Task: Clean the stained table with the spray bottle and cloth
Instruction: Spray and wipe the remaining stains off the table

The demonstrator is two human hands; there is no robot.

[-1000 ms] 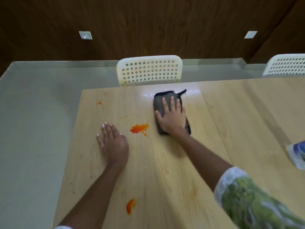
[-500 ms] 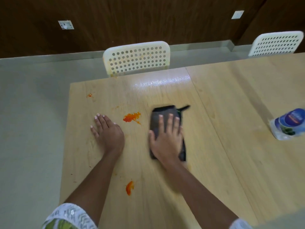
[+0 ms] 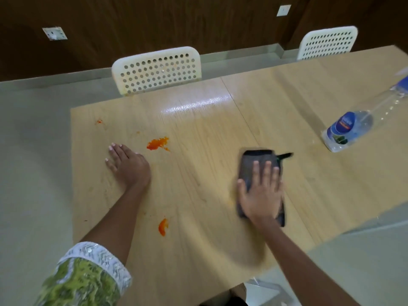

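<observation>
A dark grey cloth (image 3: 254, 164) lies flat on the light wooden table (image 3: 209, 133), right of centre. My right hand (image 3: 261, 193) presses flat on it, fingers spread. My left hand (image 3: 129, 165) rests flat on the table to the left, holding nothing. An orange stain (image 3: 157, 143) sits just beyond my left hand, another orange stain (image 3: 163, 226) lies near the front, and a small orange spot (image 3: 99, 121) is near the far left corner. A clear spray bottle (image 3: 346, 131) with a blue label stands on the table at the right.
Two white perforated chairs stand behind the table, one (image 3: 157, 69) at the middle and one (image 3: 329, 41) at the far right. Grey floor (image 3: 33, 151) lies left of the table's edge. A dark wooden wall (image 3: 176, 21) runs along the back.
My right hand has dragged the cloth from the far middle of the table toward me and to the right. My left hand has stayed put beside the stain.
</observation>
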